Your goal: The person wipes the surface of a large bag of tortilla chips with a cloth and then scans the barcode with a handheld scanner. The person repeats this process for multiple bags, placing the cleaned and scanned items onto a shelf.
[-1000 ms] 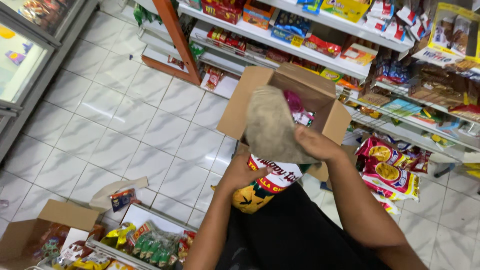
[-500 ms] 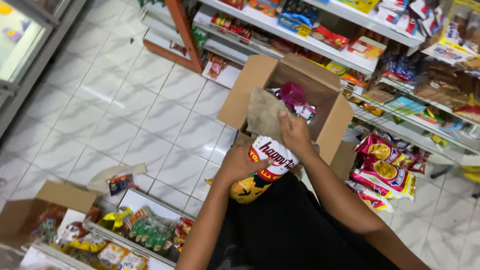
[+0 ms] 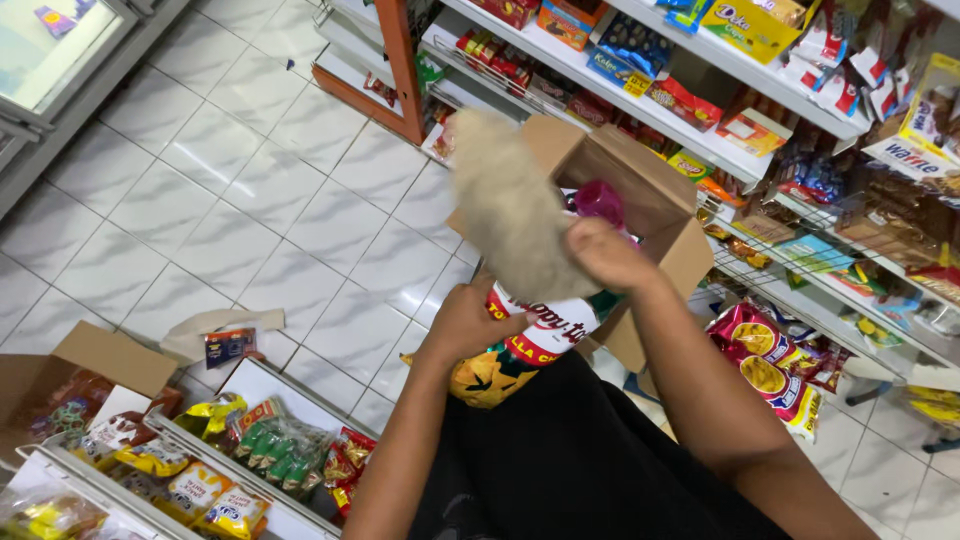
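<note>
My right hand (image 3: 605,255) is closed on a tan, fuzzy, cloth-like bundle (image 3: 510,210), blurred by motion and raised over the left rim of an open cardboard box (image 3: 660,185). My left hand (image 3: 470,325) grips the box's lower side, which is printed in red, white and yellow (image 3: 520,345). Something pink (image 3: 598,200) shows inside the box, just above my right hand. The box is held up in front of my dark clothing, above a white tiled floor (image 3: 250,210).
Shop shelves (image 3: 760,90) full of snack packs run along the top and right, with an orange upright (image 3: 400,60). Red snack bags (image 3: 760,360) hang at the right. A rack of packets (image 3: 230,450) and an open carton (image 3: 70,370) sit lower left. A glass-fronted freezer (image 3: 50,40) stands upper left.
My right hand has lifted the tan bundle from down in the box up and to the left, over its rim. My left hand still holds the box.
</note>
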